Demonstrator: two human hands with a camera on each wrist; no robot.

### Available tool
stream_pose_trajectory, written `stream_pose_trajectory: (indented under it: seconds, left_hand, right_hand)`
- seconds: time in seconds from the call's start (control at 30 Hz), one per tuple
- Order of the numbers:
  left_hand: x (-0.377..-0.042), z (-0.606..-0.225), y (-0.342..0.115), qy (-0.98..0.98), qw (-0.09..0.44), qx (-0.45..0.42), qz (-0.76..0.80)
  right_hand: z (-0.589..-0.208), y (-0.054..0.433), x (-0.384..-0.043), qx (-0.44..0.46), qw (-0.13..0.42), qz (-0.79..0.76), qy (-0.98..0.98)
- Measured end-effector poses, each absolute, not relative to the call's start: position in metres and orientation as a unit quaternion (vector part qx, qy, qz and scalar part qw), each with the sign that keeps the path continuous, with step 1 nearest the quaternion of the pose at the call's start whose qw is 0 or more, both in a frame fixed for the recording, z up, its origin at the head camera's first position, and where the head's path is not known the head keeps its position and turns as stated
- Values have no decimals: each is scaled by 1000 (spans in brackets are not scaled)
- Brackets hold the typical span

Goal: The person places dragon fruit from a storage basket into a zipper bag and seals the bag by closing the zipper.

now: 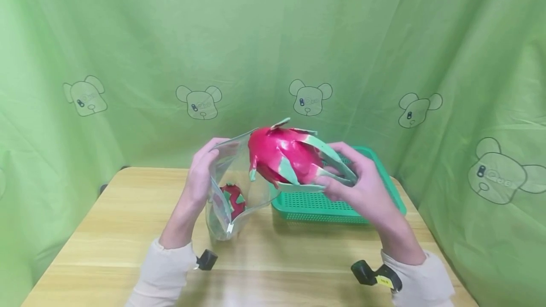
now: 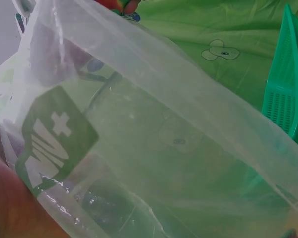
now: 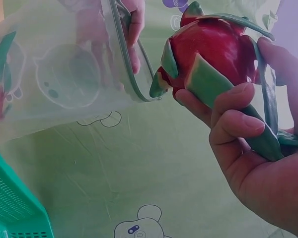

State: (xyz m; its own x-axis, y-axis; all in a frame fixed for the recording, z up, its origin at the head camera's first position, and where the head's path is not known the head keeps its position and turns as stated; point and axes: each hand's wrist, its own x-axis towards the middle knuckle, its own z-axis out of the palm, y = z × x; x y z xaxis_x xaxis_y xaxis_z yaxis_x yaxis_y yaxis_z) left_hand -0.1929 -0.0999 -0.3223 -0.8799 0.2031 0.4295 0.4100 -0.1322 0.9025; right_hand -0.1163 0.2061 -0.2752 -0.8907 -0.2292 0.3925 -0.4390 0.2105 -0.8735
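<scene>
Head view is showing the left hand [image 1: 198,174] on the left side, with its thumb and fingers curling round the edge of a clear plastic bag [image 1: 258,195] and holding it up over the wooden table [image 1: 141,212]. The bag's mouth is gaping, and a white zip slider [image 1: 230,228] is sitting at its near corner. Inside, a red and green thing [image 1: 234,201] is showing through. Next comes a pink dragon fruit [image 1: 286,155] with green leaf tips, and its round end is facing the bag while most of it is staying outside. I cannot tell if it is touching the bag's edge. Then the right hand [image 1: 362,179] is grasping the fruit by its leafy end, with the leaves poking back toward the palm. Behind that hand, a green basket [image 1: 315,212] is sitting on the table, partly hidden. It looks like the step is putting the big fruit into the bag. If so, the next move is calling for the left hand to be keeping the mouth wide and the right hand to be pushing the fruit in, round end first. The leaf tips could be catching on the edge, so going slowly would help.
</scene>
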Motion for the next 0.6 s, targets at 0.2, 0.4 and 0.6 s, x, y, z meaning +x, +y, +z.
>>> stream_pose_trajectory:
  seconds: [0.2,0.4,0.6]
  left_hand:
    - [-193,-322,-99,-659,73,-231,-712]
    - [-193,-322,-99,-661,71,-232,-710]
    - [-192,-322,-100,-667,73,-225,-707]
  right_hand:
    - [-276,203,-117,212,86,578,-784]
    - [-275,199,-118,204,78,564,-796]
    - [-274,196,-119,186,73,541,-817]
